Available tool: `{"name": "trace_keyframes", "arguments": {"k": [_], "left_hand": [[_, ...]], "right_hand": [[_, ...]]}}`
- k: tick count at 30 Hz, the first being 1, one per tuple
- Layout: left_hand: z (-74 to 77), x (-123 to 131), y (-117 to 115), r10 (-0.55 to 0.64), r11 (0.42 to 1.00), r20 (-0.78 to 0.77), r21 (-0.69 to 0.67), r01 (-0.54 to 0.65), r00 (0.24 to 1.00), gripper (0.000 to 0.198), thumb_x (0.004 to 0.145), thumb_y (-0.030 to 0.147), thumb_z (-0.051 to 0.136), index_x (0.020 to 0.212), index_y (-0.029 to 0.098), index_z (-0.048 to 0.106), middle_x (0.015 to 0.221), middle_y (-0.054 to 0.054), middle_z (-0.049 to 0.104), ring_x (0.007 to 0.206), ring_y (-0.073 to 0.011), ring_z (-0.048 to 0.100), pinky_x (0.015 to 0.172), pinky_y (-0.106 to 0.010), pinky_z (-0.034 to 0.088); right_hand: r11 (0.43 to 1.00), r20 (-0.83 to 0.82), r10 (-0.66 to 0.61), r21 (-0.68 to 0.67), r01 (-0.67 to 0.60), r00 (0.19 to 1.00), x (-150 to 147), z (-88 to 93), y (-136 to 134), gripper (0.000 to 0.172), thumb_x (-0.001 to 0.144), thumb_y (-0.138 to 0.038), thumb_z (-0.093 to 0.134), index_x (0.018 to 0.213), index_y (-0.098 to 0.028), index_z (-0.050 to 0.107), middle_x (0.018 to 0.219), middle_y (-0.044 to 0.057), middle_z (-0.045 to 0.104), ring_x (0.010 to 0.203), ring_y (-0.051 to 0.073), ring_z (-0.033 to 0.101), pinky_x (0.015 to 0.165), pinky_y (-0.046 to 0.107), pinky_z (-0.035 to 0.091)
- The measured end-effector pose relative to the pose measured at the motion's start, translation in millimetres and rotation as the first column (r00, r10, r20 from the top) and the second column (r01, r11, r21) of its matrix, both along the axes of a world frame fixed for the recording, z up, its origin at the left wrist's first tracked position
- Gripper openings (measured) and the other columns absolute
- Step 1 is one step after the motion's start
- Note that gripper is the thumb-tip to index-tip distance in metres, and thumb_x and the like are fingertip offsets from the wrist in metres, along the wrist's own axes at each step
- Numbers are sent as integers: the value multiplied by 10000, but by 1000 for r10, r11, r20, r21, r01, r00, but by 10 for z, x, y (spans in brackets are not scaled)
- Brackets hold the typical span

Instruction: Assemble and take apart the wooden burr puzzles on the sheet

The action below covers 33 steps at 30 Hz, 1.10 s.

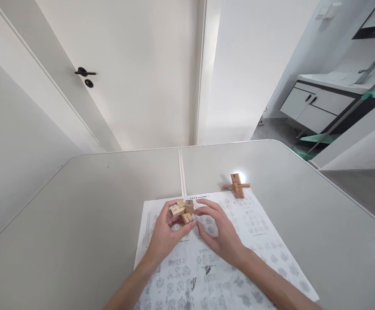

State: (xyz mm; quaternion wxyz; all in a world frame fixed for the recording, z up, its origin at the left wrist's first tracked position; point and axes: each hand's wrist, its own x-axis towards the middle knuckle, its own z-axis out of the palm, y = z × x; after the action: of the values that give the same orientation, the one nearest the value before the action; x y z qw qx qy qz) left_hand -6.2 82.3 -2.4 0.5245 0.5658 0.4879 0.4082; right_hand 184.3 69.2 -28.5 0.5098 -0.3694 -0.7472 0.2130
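Observation:
My left hand [165,234] is closed around a small wooden interlocking puzzle [178,210], made of short blocks with dark marks on their ends. Its thumb presses the near side and the fingers wrap the far left side. Close by on the right, my right hand [219,228] has its thumb and fingers apart, fingertips beside the darker block marked like a Z [189,205]. Whether those fingertips touch the wood I cannot tell. Under both hands lies a printed sheet [203,275] with rows of small puzzle drawings.
Beyond the sheet's top right corner stands another wooden puzzle piece assembly [237,186], cross-shaped, with a thin bar through it. The grey table [78,241] has a seam down its middle. A white door [142,77] is behind it, and a sink cabinet [319,101] at the right.

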Motion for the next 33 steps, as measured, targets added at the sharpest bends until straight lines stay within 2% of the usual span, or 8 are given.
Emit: {"name": "trace_keyframes", "arguments": {"k": [4,7,10,16,20,26,30,33], "left_hand": [[-54,-7,-20,98,985,-100,152,-82,990,551,804,347,821,1255,275,513,1088,-20,739,813,-173,733,766,-318,611],[-133,-11,-65,119,954,-229,295,-47,966,600,793,335,834,1300,294,515,1135,-20,728,862,-181,731,814,-330,609],[-204,-25,-109,113,920,-333,391,28,936,623,804,295,825,1340,307,506,1126,-18,733,958,-206,733,864,-338,601],[-167,-67,-104,74,905,-404,411,109,912,606,835,300,802,1363,342,509,1154,-4,719,867,-174,687,775,-300,588],[-99,-72,-79,-22,922,-413,344,178,911,622,819,344,821,1370,353,532,1032,17,719,669,-129,586,646,-264,555],[-93,-68,-78,-161,934,-368,243,262,916,627,810,260,803,1375,369,552,1007,28,710,634,-109,574,584,-230,535],[-91,-61,-85,-164,936,-350,241,258,922,612,813,272,807,1365,370,563,1010,26,706,648,-110,577,591,-229,547],[-78,-54,-77,-139,949,-314,230,217,939,622,812,305,821,1374,341,557,1035,6,709,675,-125,603,652,-268,586]], "right_hand": [[949,-220,-58,-316,-15,974,0,44,34,227,1022,-264,562,1248,-264,549,1222,110,658,1074,247,685,900,420,607],[801,-346,25,-554,-226,938,23,61,65,297,1043,-425,538,1293,-265,550,1242,103,680,1023,238,702,891,416,598],[681,-416,106,-632,-371,903,42,70,86,389,1046,-530,492,1292,-254,612,1219,97,716,1097,263,689,973,444,554],[585,-520,110,-655,-478,847,95,102,121,420,978,-553,621,1247,-238,687,1194,89,744,1093,276,701,1029,452,509],[547,-544,167,-643,-536,822,149,124,142,423,930,-525,704,1236,-233,698,1181,92,746,1089,277,703,1005,444,519],[505,-512,211,-673,-541,833,192,101,154,458,898,-532,733,1246,-238,687,1169,89,743,1115,294,693,1005,466,515],[531,-496,216,-663,-527,841,181,130,127,443,913,-539,716,1223,-230,647,1126,85,747,1059,276,704,959,434,532],[596,-466,211,-636,-491,859,158,159,99,403,1004,-549,573,1266,-242,573,1048,67,747,974,244,709,906,410,545]]}}
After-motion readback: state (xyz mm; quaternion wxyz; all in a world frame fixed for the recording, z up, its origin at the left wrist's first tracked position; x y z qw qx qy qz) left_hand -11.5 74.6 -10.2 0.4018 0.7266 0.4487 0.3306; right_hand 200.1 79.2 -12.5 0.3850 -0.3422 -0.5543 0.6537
